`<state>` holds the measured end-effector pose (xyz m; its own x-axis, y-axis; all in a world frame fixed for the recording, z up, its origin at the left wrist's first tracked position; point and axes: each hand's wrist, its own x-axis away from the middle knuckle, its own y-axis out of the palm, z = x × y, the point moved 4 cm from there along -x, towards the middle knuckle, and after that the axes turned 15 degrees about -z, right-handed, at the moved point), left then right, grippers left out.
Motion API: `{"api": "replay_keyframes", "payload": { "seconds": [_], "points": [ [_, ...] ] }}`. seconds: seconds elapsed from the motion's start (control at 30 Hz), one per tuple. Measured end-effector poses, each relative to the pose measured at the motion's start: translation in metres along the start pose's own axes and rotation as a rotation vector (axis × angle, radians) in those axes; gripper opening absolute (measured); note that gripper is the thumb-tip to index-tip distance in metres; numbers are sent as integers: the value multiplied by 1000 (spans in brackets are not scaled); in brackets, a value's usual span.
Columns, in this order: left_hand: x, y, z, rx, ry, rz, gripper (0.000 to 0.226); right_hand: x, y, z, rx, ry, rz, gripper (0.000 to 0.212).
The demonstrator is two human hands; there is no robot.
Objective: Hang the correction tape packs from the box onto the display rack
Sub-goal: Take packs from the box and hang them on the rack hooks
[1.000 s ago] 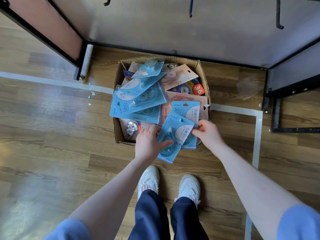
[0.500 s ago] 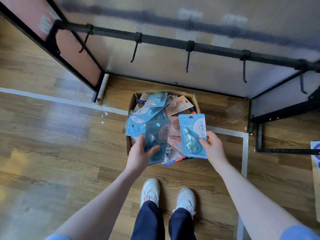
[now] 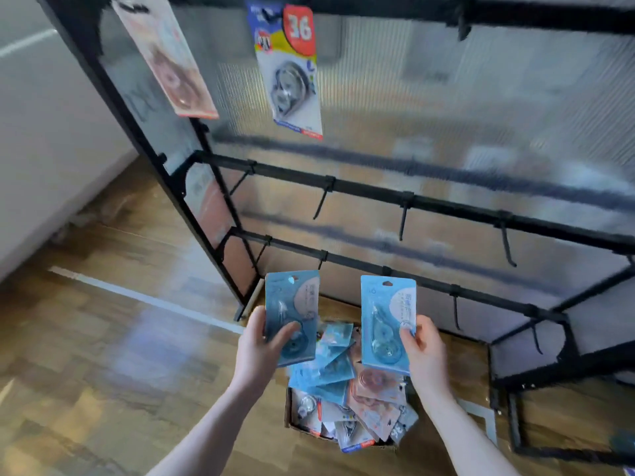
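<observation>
Display rack (image 3: 446,204): black frame with ribbed translucent backing, several horizontal bars carrying hooks. Top bar held two packs, a pink pack (image 3: 168,60) at far left and a red-and-blue pack (image 3: 292,73) beside it. The middle and lower bars' hooks (image 3: 402,221) stood bare. Upper and right parts cut off by the frame edge; much of it blurred.

Box (image 3: 292,419): cardboard, on the wooden floor at the rack's foot, heaped with mixed blue and pink packs. Count not legible; the walls mostly hidden by the heap.

Left blue pack (image 3: 292,304): upright, gripped at its lower half by the left hand (image 3: 257,348), thumb across the front.

Right blue pack (image 3: 388,314): upright, pinched at its right edge by the right hand (image 3: 426,352).

Both packs were above the box, apart, short of any hook.

Step judged: carrying to the rack. Next move would need each pack's hang hole, faintly visible at the top, threaded over a bare hook tip. Print unreadable.
</observation>
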<state>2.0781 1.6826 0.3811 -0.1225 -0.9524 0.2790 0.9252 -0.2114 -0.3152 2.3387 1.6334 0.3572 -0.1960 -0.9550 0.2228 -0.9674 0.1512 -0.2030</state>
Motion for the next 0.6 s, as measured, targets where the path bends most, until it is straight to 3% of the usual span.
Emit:
{"api": "replay_keyframes", "payload": {
  "seconds": [0.2,0.6],
  "points": [
    [-3,-65,61,107,86,34,21,-7,24,-81,-56,-91,15,14],
    [-54,-243,154,80,328,-50,20,-36,138,-217,-114,-239,153,11]
  ]
}}
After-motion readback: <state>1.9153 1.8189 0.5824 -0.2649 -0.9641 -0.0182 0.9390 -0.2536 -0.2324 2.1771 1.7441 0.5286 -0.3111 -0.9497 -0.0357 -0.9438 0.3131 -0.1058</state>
